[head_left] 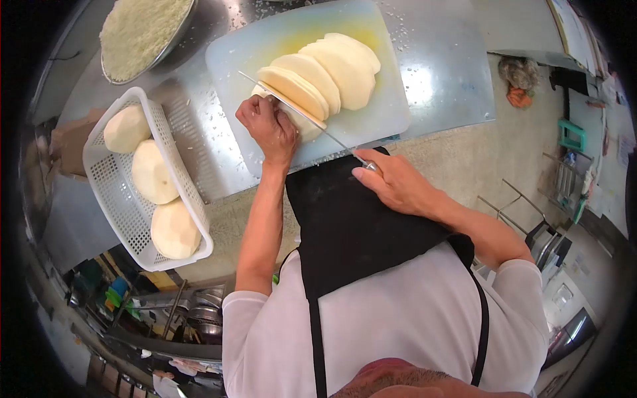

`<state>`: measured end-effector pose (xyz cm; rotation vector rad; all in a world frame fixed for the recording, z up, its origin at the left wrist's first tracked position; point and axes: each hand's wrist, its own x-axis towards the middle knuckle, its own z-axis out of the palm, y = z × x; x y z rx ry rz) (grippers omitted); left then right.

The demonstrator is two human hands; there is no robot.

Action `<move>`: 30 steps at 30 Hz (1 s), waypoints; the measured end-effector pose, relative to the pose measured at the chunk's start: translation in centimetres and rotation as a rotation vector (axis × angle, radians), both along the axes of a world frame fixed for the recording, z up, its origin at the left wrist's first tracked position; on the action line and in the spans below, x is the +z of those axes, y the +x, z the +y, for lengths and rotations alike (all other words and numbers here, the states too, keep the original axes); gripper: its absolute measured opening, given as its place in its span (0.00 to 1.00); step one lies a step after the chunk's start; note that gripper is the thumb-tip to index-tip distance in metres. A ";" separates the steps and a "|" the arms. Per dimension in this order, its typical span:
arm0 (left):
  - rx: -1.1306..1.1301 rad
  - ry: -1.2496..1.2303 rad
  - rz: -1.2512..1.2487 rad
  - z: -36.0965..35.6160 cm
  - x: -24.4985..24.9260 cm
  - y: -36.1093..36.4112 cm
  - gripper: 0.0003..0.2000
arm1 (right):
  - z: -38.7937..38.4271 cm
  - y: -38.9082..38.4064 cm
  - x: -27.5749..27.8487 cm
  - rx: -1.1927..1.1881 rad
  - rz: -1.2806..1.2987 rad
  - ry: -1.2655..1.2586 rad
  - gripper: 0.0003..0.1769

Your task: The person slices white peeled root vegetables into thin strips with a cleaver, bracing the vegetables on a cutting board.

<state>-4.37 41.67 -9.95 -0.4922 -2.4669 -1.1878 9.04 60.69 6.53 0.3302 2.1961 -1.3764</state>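
Note:
On the cutting board (229, 63), thin slices (352, 69) of a peeled, pale-yellow root vegetable lean against one another in a fanned row. My left hand (269, 129) has its fingers curled, pressing on the remaining vegetable piece (306, 129) at the near side of the row. A knife (340, 142) runs diagonally between that piece and the slices, its blade passing right beside my left fingertips. My right hand (401, 186) is wrapped around the knife handle near the board's front edge. How deep the blade sits cannot be made out.
Left of the board stands a white plastic basket (206, 229) with three whole peeled vegetables (158, 174). A metal bowl (179, 33) heaped with pale shreds (142, 33) is at the upper left. Small white bits lie scattered on the steel table (444, 60). A black apron (365, 225) hangs close to the table edge.

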 end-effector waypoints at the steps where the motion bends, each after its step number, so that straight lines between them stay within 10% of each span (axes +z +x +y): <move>1: 0.008 0.005 0.003 0.1 0.1 0.1 0.12 | 0.1 0.1 0.1 0.005 -0.011 0.039 0.24; 8: 0.026 0.036 0.068 0.1 -0.1 -0.1 0.11 | -2.6 -2.8 -11.0 0.047 0.294 0.234 0.22; 19: 0.029 0.034 -0.024 0.0 -0.2 0.4 0.11 | -0.3 0.0 0.1 0.046 -0.033 0.070 0.23; 26: 0.010 0.024 0.073 -0.3 -0.7 0.1 0.15 | -2.9 -3.5 -11.4 0.049 0.245 0.177 0.25; 30: 0.044 0.072 0.052 0.1 -0.6 0.1 0.10 | -2.0 -3.9 -6.4 0.089 0.158 0.105 0.24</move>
